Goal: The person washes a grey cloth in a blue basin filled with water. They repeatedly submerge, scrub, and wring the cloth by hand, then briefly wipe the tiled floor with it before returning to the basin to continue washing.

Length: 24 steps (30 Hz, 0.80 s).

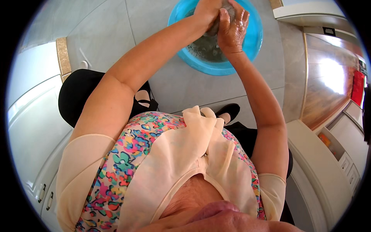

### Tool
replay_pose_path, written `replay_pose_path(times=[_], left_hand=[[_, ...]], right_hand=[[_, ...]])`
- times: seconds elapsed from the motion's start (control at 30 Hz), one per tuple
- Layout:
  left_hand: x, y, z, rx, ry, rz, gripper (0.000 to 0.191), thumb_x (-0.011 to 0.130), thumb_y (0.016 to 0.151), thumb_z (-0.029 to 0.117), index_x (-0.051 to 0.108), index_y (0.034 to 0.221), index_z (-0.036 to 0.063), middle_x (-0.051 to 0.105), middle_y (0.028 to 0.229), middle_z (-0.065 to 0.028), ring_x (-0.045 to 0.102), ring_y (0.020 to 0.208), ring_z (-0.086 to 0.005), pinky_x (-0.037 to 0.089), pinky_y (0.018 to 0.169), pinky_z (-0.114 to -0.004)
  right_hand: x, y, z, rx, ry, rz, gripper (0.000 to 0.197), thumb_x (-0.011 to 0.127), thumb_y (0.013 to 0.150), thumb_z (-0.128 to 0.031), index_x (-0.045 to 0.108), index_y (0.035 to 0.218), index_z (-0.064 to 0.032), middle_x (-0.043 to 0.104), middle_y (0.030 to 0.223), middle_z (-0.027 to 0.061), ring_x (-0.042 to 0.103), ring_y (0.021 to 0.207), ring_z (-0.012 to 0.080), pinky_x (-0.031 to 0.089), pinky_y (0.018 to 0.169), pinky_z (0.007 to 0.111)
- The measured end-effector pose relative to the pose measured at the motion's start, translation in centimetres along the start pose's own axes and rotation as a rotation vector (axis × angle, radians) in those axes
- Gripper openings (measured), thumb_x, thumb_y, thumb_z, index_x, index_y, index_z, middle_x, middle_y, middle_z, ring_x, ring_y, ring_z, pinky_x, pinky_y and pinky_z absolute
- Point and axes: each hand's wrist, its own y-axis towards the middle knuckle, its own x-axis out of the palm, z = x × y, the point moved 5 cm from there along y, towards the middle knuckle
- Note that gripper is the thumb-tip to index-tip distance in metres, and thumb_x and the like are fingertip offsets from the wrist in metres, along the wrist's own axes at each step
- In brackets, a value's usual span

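Observation:
A wet grey bundle, probably a cloth, is squeezed between my two hands above a round blue plastic basin. My left hand grips it from the left, with its fingers partly hidden by the bundle and the top edge of the picture. Around its right side my right hand is closed, thumb up and skin shiny with water. Murky grey water with some suds lies in the basin below.
The basin stands on a grey tiled floor. White cabinet doors rise at the left, and a pale cabinet or door frame at the right. My black shoes are on the tiles close to the basin.

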Motion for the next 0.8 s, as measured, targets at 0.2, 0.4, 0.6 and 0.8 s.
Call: replay_pose_path(times=[0.2, 0.4, 0.6, 0.8], left_hand=[[1.9, -1.0, 3.1, 0.521, 1.566, 0.230, 0.036, 0.038, 0.103, 0.031, 0.062, 0.099, 0.0045, 0.065, 0.097, -0.0271, 0.063, 0.093, -0.0441, 0.050, 0.084, -0.051], [2.5, -1.6, 3.8, 0.288, 1.419, 0.447, 0.033, 0.039, 0.100, 0.027, 0.062, 0.095, 0.0031, 0.065, 0.098, -0.0258, 0.063, 0.093, -0.0439, 0.049, 0.083, -0.052], [1.4, -2.2, 2.5, 0.536, 1.797, 0.276, 0.034, 0.045, 0.098, 0.033, 0.064, 0.085, 0.0075, 0.066, 0.093, -0.0257, 0.065, 0.092, -0.0401, 0.050, 0.083, -0.050], [2.6, -2.3, 5.8, 0.901, 2.056, 0.133, 0.035, 0.051, 0.097, 0.032, 0.067, 0.080, 0.0054, 0.068, 0.090, -0.0221, 0.065, 0.086, -0.0390, 0.051, 0.076, -0.049]], right_hand=[[0.2, -0.5, 0.1, -0.082, -0.110, 0.006, 0.042, 0.054, 0.094, -0.011, 0.046, 0.134, -0.0027, 0.049, 0.128, 0.0325, 0.050, 0.114, 0.0523, 0.042, 0.097, 0.059], [3.1, -0.7, 5.4, 0.386, 0.321, -0.031, 0.032, 0.047, 0.098, -0.018, 0.053, 0.124, -0.0002, 0.056, 0.118, 0.0274, 0.054, 0.109, 0.0462, 0.044, 0.092, 0.052], [5.7, -1.1, 9.9, 1.279, 1.182, -0.261, 0.032, 0.056, 0.096, -0.029, 0.067, 0.113, -0.0036, 0.066, 0.101, 0.0038, 0.064, 0.094, 0.0178, 0.051, 0.089, 0.031], [2.5, -1.1, 13.0, 1.058, 0.962, -0.545, 0.041, 0.057, 0.098, -0.036, 0.064, 0.128, -0.0090, 0.066, 0.120, 0.0044, 0.061, 0.111, 0.0169, 0.048, 0.098, 0.033]])
